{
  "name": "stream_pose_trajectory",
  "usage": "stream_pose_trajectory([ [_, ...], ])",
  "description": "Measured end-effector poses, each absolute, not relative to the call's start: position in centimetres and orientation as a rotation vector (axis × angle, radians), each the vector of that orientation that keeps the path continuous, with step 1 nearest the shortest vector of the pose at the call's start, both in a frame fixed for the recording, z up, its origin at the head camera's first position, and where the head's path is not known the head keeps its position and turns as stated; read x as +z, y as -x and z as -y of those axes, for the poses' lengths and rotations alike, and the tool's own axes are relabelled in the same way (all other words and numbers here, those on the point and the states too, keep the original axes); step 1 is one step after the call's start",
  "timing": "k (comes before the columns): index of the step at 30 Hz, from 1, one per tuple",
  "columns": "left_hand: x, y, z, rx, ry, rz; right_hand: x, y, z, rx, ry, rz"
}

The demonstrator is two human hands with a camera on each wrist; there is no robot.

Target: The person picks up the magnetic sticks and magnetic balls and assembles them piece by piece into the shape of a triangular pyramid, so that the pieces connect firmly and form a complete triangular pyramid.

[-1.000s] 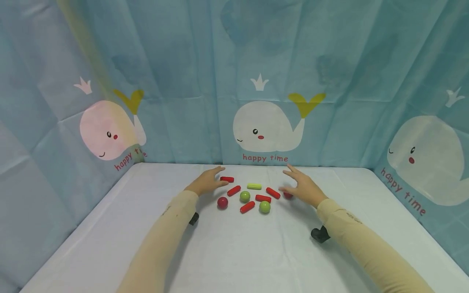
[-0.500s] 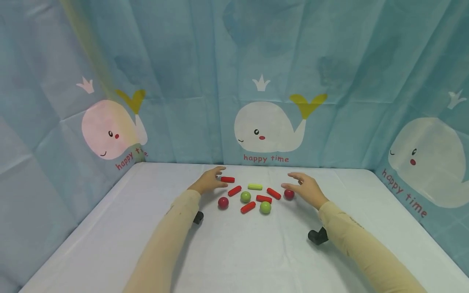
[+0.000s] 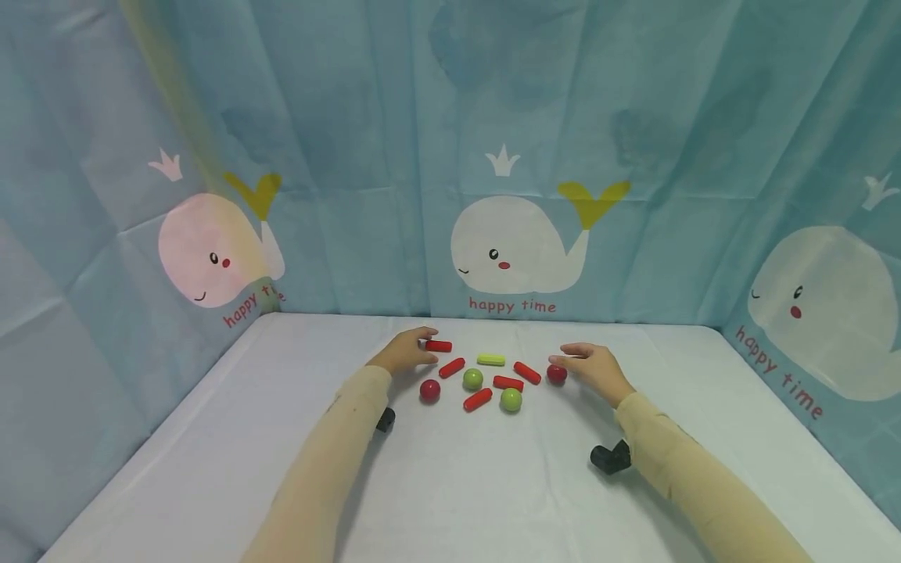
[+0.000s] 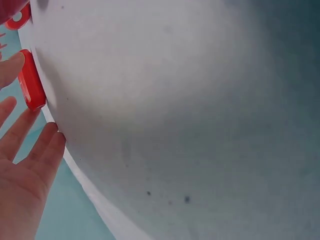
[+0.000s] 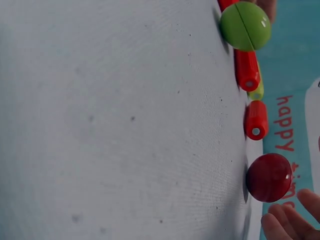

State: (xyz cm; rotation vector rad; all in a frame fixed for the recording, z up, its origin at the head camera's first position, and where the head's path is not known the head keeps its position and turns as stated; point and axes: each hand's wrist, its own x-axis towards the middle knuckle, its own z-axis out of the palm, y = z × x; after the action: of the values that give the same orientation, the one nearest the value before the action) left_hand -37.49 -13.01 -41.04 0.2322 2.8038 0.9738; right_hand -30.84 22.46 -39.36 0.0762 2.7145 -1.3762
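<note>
**Two hands close in on a scatter of red and green pieces**

The left hand (image 3: pixel 406 353) rests on the bench (image 3: pixel 450 485) with its fingers gently bent, the tips touching or just beside the far-left red cylinder (image 3: pixel 439 346); the left wrist view shows straightish fingers on either side of that cylinder, not wrapped round it. The right hand (image 3: pixel 594 366) lies with loosely curved fingers just beside the dark red ball (image 3: pixel 557 374), holding nothing; whether a fingertip touches the ball cannot be told.

To grasp well here, I judge each hand should come down with thumb and forefinger on opposite sides: across the cylinder's short width so it cannot roll, and evenly round the ball, which would roll off at a nudge.

The pieces are smooth, glossy toys. Between the hands lie more red cylinders, one yellow-green cylinder (image 3: pixel 490 360), two green balls (image 3: pixel 473 379) and a second dark red ball (image 3: pixel 429 389) near the left forearm. In the right wrist view a seam runs across a green ball. They sit near the bench's far edge, before a blue whale-printed curtain (image 3: pixel 517 250).
</note>
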Motion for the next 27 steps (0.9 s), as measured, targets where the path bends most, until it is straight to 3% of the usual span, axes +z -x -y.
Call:
stream_pose_trajectory([
  [27, -39.9, 37.1, 11.2, 1.034, 0.013, -2.808, -40.5, 31.0, -22.4, -1.371, -0.130, -2.635],
])
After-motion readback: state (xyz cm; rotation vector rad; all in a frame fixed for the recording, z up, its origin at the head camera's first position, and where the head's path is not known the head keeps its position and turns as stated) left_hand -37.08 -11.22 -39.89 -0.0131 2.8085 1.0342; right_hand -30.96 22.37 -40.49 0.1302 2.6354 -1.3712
